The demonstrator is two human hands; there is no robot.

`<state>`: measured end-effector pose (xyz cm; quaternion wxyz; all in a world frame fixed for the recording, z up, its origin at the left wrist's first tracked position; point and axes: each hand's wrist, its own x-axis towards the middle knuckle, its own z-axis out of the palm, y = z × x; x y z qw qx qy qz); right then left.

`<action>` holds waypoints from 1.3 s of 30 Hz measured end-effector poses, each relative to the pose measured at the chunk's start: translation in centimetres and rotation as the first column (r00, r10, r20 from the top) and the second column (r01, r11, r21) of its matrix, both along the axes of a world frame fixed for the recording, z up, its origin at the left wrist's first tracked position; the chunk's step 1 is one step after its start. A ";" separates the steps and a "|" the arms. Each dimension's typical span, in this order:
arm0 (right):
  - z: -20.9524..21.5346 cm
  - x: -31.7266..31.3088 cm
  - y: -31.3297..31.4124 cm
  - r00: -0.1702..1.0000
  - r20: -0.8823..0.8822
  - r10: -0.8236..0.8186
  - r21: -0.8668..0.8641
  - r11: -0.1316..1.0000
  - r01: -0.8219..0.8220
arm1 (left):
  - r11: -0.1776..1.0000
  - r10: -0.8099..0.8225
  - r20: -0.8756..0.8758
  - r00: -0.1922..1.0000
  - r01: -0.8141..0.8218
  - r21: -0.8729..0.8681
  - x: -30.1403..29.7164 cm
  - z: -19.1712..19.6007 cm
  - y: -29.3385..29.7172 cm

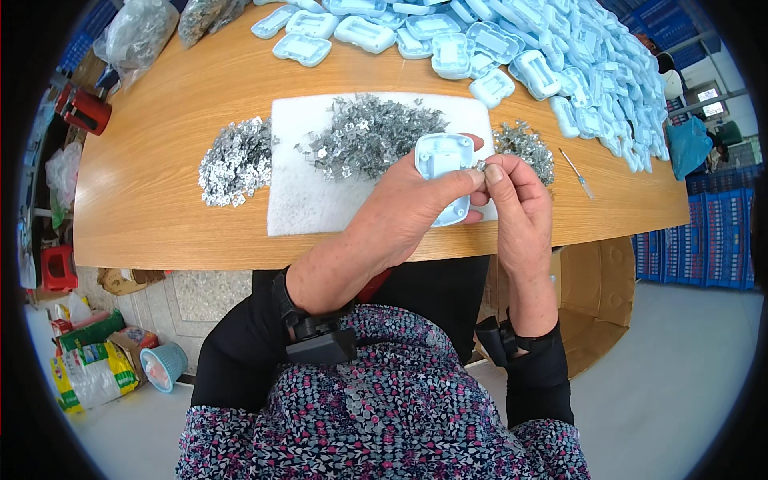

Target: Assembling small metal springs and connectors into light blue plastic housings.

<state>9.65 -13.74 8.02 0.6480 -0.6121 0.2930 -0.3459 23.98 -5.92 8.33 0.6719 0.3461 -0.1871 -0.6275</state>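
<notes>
A light blue plastic shell (pixel 438 160) is gripped in my left hand (pixel 404 198), thumb laid across its open inner side and fingertips showing past its right edge. Pinched between the thumb and forefinger of my right hand (pixel 520 200) is a small metal clip (pixel 481 166), held at the shell's right edge and mostly covered by the fingertips. Just beyond both hands, a heap of small silvery metal clips (pixel 372 132) lies on a white foam sheet (pixel 300 200).
More metal pieces are piled left (pixel 240 160) and right (pixel 524 148) of the sheet. A thin screwdriver (pixel 578 174) lies at the right. Many light blue shells (pixel 512 44) cover the table's far right. Below the right edge stands a cardboard box (pixel 596 296).
</notes>
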 end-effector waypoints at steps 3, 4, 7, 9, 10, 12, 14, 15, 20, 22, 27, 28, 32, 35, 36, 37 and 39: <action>-0.1 -0.6 -0.8 0.997 -0.008 0.075 0.019 0.997 -0.075 | 1.000 -0.013 0.026 1.000 0.013 -0.005 0.2 -0.3 0.0; 0.0 -0.8 -1.1 0.991 -0.007 0.134 0.028 0.991 -0.133 | 1.000 -0.016 0.044 0.999 0.016 -0.002 0.3 -0.4 0.1; 0.3 -1.2 -2.0 0.977 -0.014 0.211 0.056 0.976 -0.210 | 0.999 -0.041 -0.003 0.999 0.041 -0.001 0.6 0.1 0.4; 0.0 -1.4 -2.2 0.977 -0.002 0.215 0.049 0.975 -0.214 | 0.996 -0.093 -0.008 0.996 0.093 -0.008 1.0 -0.2 0.4; -0.3 -1.3 -2.2 0.974 0.010 0.225 0.041 0.974 -0.225 | 0.990 -0.139 -0.012 0.990 0.139 -0.017 1.2 -0.4 0.4; -0.3 -1.0 -2.1 0.979 0.021 0.200 0.063 0.977 -0.201 | 0.990 -0.143 -0.020 0.990 0.143 -0.001 1.4 -0.3 0.2; -0.4 -0.7 -1.8 0.984 0.031 0.177 0.084 0.980 -0.179 | 0.989 -0.145 -0.028 0.989 0.145 0.013 1.4 0.2 0.3; -0.8 -0.6 -1.6 0.993 0.052 0.106 0.111 0.988 -0.111 | 0.993 -0.113 -0.006 0.994 0.113 0.021 1.1 0.4 0.4; -0.9 -1.5 -2.4 0.993 0.116 0.004 0.145 0.989 -0.021 | 0.991 -0.096 -0.126 0.987 0.106 0.077 1.8 1.0 0.6; 0.4 -1.6 -2.2 0.998 0.046 0.051 -0.020 0.999 -0.050 | 0.989 -0.143 -0.172 0.975 0.149 0.026 2.3 0.7 0.6; 2.0 -0.5 -1.2 0.959 0.189 0.213 -0.048 0.977 -0.208 | 0.988 -0.149 -0.036 0.988 0.151 0.044 1.2 -0.6 0.2; 2.0 -0.4 -1.1 0.941 0.241 0.237 -0.055 0.971 -0.231 | 0.991 -0.134 0.026 0.991 0.134 0.020 1.0 -0.7 0.2; 1.0 -0.9 -1.4 0.932 0.252 0.259 -0.009 0.964 -0.266 | 0.992 -0.120 0.192 0.974 0.125 -0.015 1.2 -0.7 0.5; 0.1 -1.2 -1.5 0.939 0.271 0.213 0.035 0.972 -0.231 | 0.980 -0.199 0.039 0.979 0.199 0.005 1.7 -1.0 0.5; -0.2 -1.1 -1.3 0.931 0.304 0.201 0.073 0.970 -0.233 | 0.984 -0.180 -0.017 0.984 0.180 0.002 1.6 -1.0 0.7; -0.3 -1.0 -1.3 0.923 0.336 0.188 0.112 0.965 -0.237 | 0.987 -0.160 -0.072 0.984 0.161 0.000 1.4 -1.0 0.9; -0.6 -0.9 -1.4 0.932 0.304 0.200 0.061 0.972 -0.228 | 0.986 -0.149 -0.080 0.986 0.153 0.057 0.9 0.3 1.4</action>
